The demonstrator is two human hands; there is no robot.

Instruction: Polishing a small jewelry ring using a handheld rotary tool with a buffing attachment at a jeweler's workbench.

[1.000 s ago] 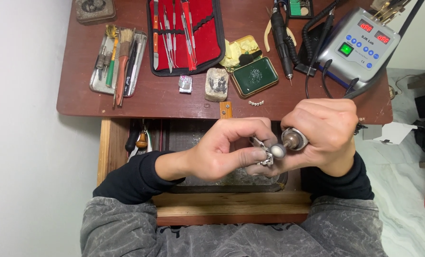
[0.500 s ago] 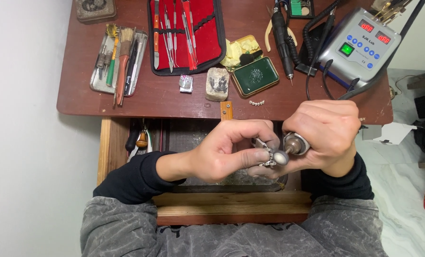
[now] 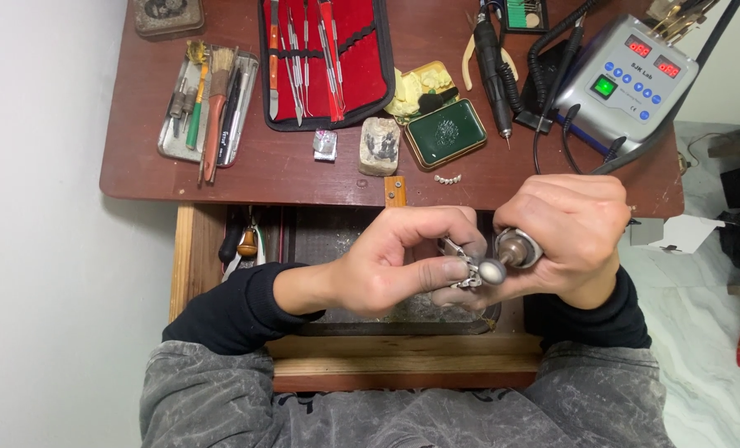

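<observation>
My left hand [image 3: 395,261] pinches a small metal framework piece [image 3: 461,264] between thumb and fingers, held over an open drawer [image 3: 303,241]. My right hand [image 3: 565,236] is wrapped around a rotary handpiece [image 3: 517,247], whose rounded grey polishing wheel [image 3: 492,271] touches the metal piece. The two hands rest against each other just below the desk's front edge. Both sleeves are black.
On the brown desk [image 3: 254,174] lie a red tool roll with instruments [image 3: 328,58], a metal tray of brushes and tools [image 3: 208,104], a stone cast [image 3: 380,145], a green tin [image 3: 446,133], a spare handpiece [image 3: 492,66] and a grey control box [image 3: 627,79]. A white wall runs along the left.
Both hands stay together over the drawer; the handpiece and metal piece have shifted only slightly against each other.
</observation>
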